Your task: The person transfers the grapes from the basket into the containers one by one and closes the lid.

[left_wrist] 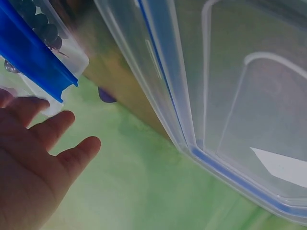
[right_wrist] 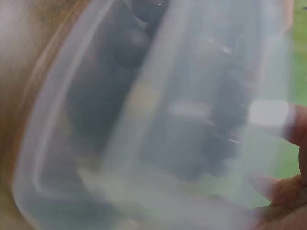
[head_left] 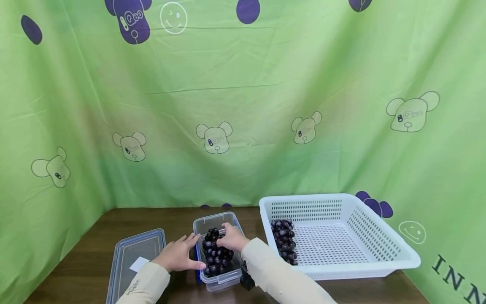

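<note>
Inside the clear plastic box (head_left: pixel 218 253), the right hand (head_left: pixel 231 238) curls its grip over a bunch of dark grapes (head_left: pixel 216 253) and holds it. Just beside it, the left hand (head_left: pixel 178 253) lies flat with straight fingers against the box's side, holding nothing. The box lid (head_left: pixel 133 261) sits on the desk (head_left: pixel 91 257) past the left hand. A white basket (head_left: pixel 341 236) with more grapes (head_left: pixel 284 240) stands past the right hand.

The only letters that can be read stand on the green cloth (head_left: pixel 243 126), at about 4 o'clock in the head view: dark capital letters "INN" (head_left: pixel 457 278), cut off by the edge of the picture. The white label (head_left: pixel 138 264) on the lid (head_left: pixel 125 270) shows no writing. The small marks on the printed bear heads are too small to read.
</note>
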A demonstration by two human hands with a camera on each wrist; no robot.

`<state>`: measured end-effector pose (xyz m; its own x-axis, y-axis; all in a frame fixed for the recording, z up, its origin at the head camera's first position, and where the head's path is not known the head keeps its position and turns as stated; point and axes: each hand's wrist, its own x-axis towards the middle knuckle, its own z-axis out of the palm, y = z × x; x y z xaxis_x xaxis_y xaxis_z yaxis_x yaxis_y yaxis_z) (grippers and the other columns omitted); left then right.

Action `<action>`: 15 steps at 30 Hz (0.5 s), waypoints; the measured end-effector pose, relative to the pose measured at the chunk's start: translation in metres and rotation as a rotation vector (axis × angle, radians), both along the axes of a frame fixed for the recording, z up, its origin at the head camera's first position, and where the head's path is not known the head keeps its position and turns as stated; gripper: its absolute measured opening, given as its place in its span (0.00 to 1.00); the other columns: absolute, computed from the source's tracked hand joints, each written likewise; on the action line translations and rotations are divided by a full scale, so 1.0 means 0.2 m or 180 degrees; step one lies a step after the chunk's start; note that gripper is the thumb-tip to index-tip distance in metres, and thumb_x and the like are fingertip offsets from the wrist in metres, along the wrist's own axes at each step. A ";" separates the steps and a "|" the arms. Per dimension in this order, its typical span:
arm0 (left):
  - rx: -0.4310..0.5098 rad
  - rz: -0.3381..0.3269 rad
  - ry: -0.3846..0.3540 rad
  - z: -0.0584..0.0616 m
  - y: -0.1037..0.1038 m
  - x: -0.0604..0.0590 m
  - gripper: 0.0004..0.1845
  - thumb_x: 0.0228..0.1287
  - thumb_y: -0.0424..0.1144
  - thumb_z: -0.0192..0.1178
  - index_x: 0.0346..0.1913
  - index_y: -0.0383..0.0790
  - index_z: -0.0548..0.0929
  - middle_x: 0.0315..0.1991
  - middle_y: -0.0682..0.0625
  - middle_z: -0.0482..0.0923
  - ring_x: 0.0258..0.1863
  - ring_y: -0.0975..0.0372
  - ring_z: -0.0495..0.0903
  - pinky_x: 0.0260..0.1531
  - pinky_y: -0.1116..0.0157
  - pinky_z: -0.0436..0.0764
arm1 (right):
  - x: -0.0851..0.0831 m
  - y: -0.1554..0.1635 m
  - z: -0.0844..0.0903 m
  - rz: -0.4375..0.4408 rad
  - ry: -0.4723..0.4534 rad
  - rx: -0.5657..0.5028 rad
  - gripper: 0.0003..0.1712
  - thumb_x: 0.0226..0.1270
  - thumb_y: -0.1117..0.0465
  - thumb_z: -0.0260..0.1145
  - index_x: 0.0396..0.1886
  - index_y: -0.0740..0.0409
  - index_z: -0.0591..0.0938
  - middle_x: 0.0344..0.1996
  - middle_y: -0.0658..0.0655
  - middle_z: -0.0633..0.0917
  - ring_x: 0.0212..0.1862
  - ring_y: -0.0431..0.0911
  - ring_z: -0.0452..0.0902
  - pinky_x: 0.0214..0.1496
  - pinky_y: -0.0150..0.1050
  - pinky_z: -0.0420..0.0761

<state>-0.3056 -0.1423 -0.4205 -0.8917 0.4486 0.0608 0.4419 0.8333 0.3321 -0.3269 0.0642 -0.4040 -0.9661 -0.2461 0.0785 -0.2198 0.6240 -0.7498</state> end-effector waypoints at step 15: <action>0.0134 -0.0130 0.0066 -0.01 -0.01 0.00 0.50 0.45 0.63 0.68 0.66 0.31 0.69 0.69 0.36 0.62 0.68 0.37 0.56 0.55 0.31 0.58 | -0.05 0.62 0.33 -0.0088 0.0052 -0.0585 0.38 0.56 0.66 0.66 0.66 0.70 0.65 0.49 0.73 0.77 0.49 0.61 0.77 0.49 0.53 0.78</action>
<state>-0.3058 -0.1444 -0.4219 -0.8710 0.4813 0.0986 0.4824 0.7999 0.3570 -0.3370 0.1878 -0.3383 -0.9705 -0.1995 0.1354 -0.2176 0.4829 -0.8482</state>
